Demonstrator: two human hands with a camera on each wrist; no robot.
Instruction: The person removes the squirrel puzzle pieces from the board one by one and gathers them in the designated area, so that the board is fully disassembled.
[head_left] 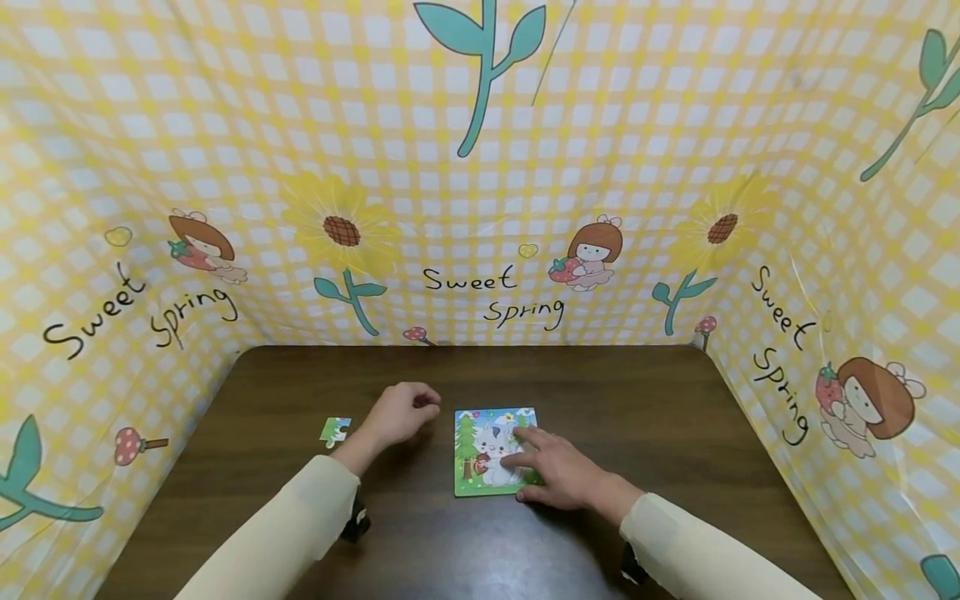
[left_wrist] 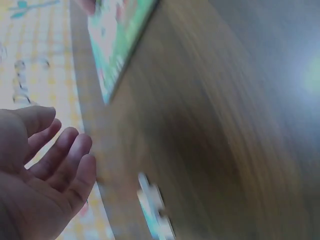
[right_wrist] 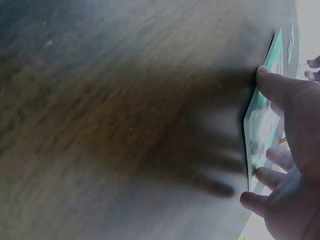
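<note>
A square picture puzzle [head_left: 480, 479] with a white cartoon animal, green trees and blue sky lies flat on the dark table. My right hand [head_left: 558, 471] rests on its right side, fingers spread over the picture and thumb at the lower edge; the right wrist view shows that thumb [right_wrist: 272, 87] at the board's edge. Left of the board, my left hand [head_left: 401, 412] hovers over the table with loosely bent fingers and nothing in them, as the left wrist view of the hand [left_wrist: 47, 170] also shows. A loose puzzle piece [head_left: 332, 429] lies left of it.
The brown wooden table [head_left: 600, 383] has rounded back corners. Yellow checked cloth [head_left: 480, 200] with flowers, cartoon figures and lettering stands around its back and sides. Both forearms, in cream sleeves, reach in over the front of the table.
</note>
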